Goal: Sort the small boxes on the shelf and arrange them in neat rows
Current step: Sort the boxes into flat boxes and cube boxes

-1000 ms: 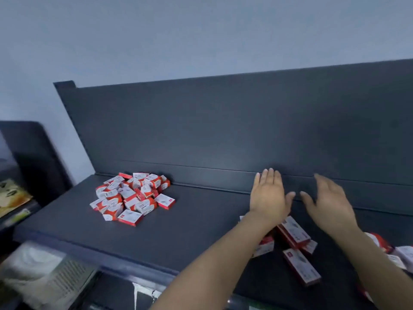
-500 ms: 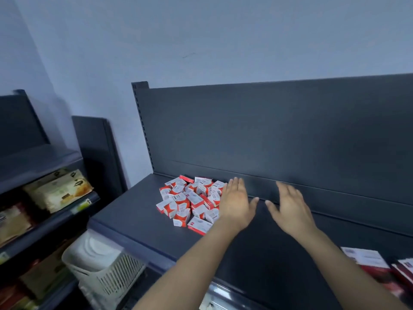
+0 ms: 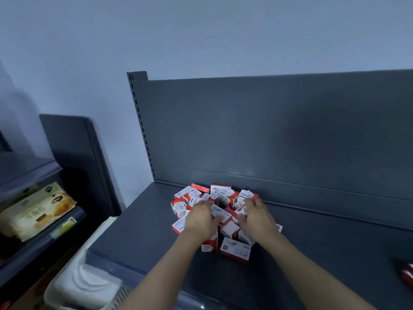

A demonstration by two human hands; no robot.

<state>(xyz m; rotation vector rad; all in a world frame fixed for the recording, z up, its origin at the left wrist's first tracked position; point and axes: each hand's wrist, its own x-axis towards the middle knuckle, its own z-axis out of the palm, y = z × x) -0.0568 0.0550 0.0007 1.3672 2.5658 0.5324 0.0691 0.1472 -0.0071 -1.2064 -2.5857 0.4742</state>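
A loose heap of small red-and-white boxes (image 3: 234, 247) lies on the dark grey shelf (image 3: 145, 231), close to its back panel. Both my hands are down in the heap. My left hand (image 3: 201, 220) curls its fingers and thumb over boxes on the left side of the heap. My right hand (image 3: 259, 218) claws its fingers round boxes on the right side. The boxes lie at all angles, some on edge. My hands hide the middle of the heap.
The shelf's upright back panel (image 3: 268, 130) rises just behind the heap. A longer red box (image 3: 406, 274) shows at the right edge. A white plastic basket (image 3: 85, 285) stands below the shelf's front left. A neighbouring shelf holds flat packets (image 3: 38, 211).
My view and both hands have swung left along the shelf, from the long boxes on the right to the heap. The hands, flat and open before, now curl into the heap.
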